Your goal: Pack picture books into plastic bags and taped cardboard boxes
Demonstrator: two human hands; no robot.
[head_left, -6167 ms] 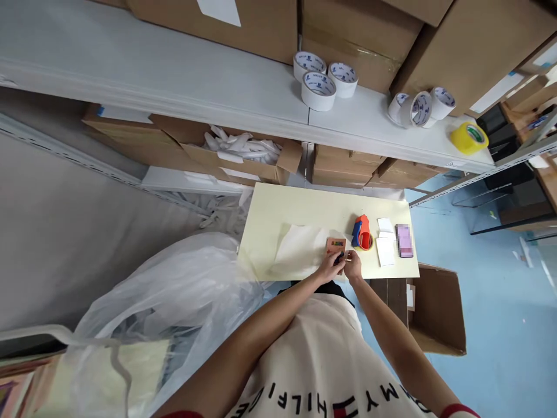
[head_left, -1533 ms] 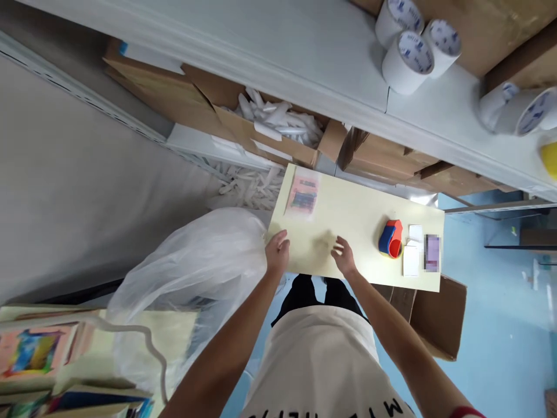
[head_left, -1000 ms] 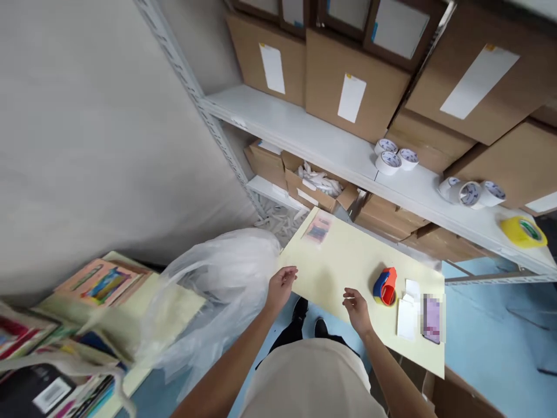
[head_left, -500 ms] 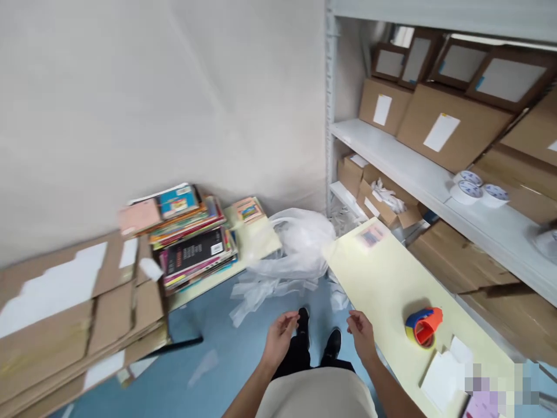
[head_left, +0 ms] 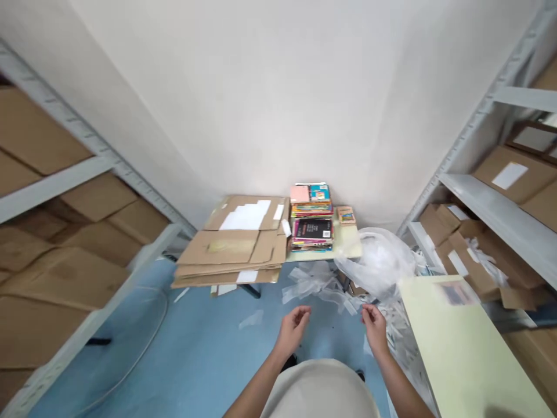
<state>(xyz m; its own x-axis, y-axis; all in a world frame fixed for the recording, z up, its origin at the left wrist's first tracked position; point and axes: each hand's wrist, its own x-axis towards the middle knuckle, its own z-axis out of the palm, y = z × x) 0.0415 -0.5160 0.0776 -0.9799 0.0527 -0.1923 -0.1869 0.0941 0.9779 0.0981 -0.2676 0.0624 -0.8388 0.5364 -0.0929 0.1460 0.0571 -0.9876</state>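
My left hand [head_left: 292, 328] hangs in front of my body over the blue floor, fingers loosely curled and apart, nothing in it. My right hand [head_left: 374, 325] is beside it, also loosely curled and holding nothing, close to the near left corner of the pale yellow table [head_left: 461, 360]. A small wrapped packet [head_left: 455, 293] lies blurred at the table's far end. Ahead against the wall sit a stack of colourful books [head_left: 312, 223] and a pile of flattened cardboard boxes [head_left: 237, 241].
A large clear plastic bag [head_left: 378, 261] and scraps of white plastic [head_left: 313, 281] lie on the floor between me and the books. Metal shelving with cardboard boxes [head_left: 65, 255] lines the left side; more shelves with boxes [head_left: 491, 186] line the right.
My view has swung left, away from the yellow table toward the wall with books and flat cardboard. Both hands left the tabletop and now hang free. The wrapped packet stays at the table's far end.
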